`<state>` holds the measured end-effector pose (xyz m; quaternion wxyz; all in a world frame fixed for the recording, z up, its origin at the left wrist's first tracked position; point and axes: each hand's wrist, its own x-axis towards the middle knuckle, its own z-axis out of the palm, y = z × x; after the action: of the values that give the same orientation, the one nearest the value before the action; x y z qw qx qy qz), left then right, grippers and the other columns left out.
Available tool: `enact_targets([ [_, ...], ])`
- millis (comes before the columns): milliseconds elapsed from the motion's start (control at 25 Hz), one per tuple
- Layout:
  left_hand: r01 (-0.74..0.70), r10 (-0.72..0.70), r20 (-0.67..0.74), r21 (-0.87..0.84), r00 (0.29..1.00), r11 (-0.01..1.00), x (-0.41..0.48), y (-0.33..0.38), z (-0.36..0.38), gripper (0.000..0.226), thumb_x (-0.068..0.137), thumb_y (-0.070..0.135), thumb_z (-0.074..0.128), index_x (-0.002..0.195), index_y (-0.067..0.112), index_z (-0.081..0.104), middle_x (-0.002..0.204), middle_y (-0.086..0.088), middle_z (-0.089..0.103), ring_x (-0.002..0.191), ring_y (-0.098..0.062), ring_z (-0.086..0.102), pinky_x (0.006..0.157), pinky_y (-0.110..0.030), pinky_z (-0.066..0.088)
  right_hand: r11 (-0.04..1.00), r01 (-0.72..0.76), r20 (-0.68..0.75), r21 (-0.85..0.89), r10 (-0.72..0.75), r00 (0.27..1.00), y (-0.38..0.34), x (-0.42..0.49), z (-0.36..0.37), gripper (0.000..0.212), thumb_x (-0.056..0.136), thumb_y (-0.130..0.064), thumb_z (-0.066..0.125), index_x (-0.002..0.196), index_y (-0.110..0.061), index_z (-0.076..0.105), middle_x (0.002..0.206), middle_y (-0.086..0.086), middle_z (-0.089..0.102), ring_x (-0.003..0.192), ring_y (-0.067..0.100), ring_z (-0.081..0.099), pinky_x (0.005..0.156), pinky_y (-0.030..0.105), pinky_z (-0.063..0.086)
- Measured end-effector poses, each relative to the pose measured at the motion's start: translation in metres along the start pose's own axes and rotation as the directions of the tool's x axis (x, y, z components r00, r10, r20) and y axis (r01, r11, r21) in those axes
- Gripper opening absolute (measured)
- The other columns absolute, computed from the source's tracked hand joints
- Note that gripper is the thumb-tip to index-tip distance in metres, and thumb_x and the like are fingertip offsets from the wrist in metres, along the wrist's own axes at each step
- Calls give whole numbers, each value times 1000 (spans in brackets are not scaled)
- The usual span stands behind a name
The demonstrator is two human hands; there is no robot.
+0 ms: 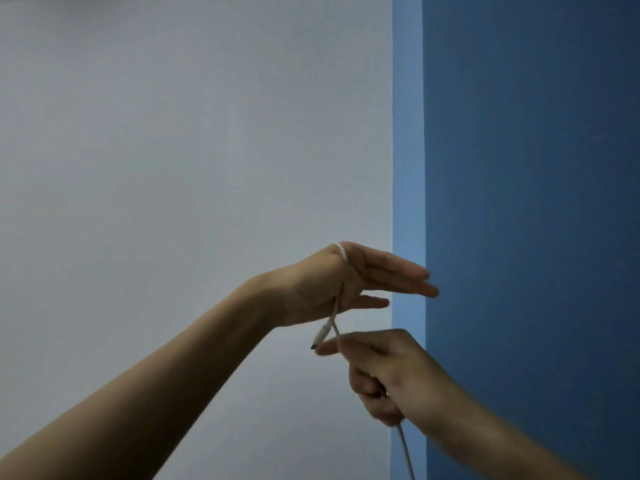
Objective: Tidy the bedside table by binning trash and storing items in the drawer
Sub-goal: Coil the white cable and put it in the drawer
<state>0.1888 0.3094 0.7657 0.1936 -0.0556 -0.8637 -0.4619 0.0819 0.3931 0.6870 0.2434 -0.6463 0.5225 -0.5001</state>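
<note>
HANDS UP, LEAD IN: A person winds a white cable (406, 452) round the left hand (356, 282), raised in front of a pale wall (173, 133) and a blue wall (536, 168). The left hand is flat, fingers straight & together, thumb out below; one turn of cable runs over its top edge and down across the palm. The right hand (388, 372), just below, is curled round the cable, w/ thumb & forefinger pinching it near the plug (318, 339), which dangles by the fingertips; the rest of the lead drops out of frame at bottom. Worktop, drawer & bin are not in view. Step in hand, by the look of it: coiling the lead for storage. Next move prob. calls for feeding slack up w/ the right hand, turn by turn, keeping loops snug on the palm so the coil slips off tidy for the drawer
</note>
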Motion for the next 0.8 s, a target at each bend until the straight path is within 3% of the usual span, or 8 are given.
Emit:
enact_targets([
  [120,94,-79,-98,167,992,981,-4,-12,-15,63,65,-18,30,116,4,60,118,-19,65,115,-23,62,100,-42,47,966,97,21,-240,-95,995,-15,-21,1,21,92,-27,51,86,-21,70,40,-7,41,37,5,33,41,18,30],
  [200,152,-140,-74,207,987,967,-8,-22,-6,45,83,-16,37,110,9,63,96,-17,70,85,-27,68,78,-34,56,829,283,23,-483,-311,950,-25,-26,-5,20,88,-29,56,74,-26,69,44,-9,49,41,4,38,45,18,31],
  [280,145,-146,-6,163,989,976,-14,-28,6,30,96,13,40,85,22,67,64,-4,66,49,-18,58,47,-21,47,682,380,25,-625,-470,883,-35,-25,-16,21,86,-27,60,69,-24,70,46,-16,56,41,4,46,45,10,30],
  [320,144,-148,28,116,989,983,-15,-30,10,41,98,36,34,72,25,65,50,2,58,37,-11,45,39,-15,36,620,402,15,-674,-532,846,-39,-23,-21,18,85,-27,63,70,-23,72,45,-18,58,42,3,49,45,7,30],
  [400,172,-169,86,-31,982,985,-16,-32,12,70,80,73,16,63,23,61,37,9,39,30,-1,25,38,-14,17,505,430,7,-748,-642,767,-41,-15,-30,13,81,-29,67,71,-23,72,43,-16,57,40,3,49,43,5,29],
  [480,149,-113,195,-180,974,972,-17,-34,12,72,66,83,27,66,19,59,37,13,36,32,3,24,39,-17,13,476,458,-25,-751,-713,701,-42,-6,-39,13,75,-32,69,68,-22,71,45,-9,61,37,6,47,42,6,28],
  [640,63,50,296,-361,954,930,-21,-34,23,17,90,23,47,95,15,61,51,7,53,33,2,40,34,-8,32,516,547,-65,-659,-764,642,-50,9,-49,10,70,-26,73,63,-20,70,54,0,68,45,15,60,44,24,45],
  [800,101,39,296,-444,955,890,-24,-26,32,27,86,-1,39,101,10,59,89,-10,68,62,-21,71,31,-11,41,541,577,-26,-612,-743,669,-59,20,-46,19,71,-5,73,63,-22,69,64,-5,70,48,12,59,49,19,47],
])
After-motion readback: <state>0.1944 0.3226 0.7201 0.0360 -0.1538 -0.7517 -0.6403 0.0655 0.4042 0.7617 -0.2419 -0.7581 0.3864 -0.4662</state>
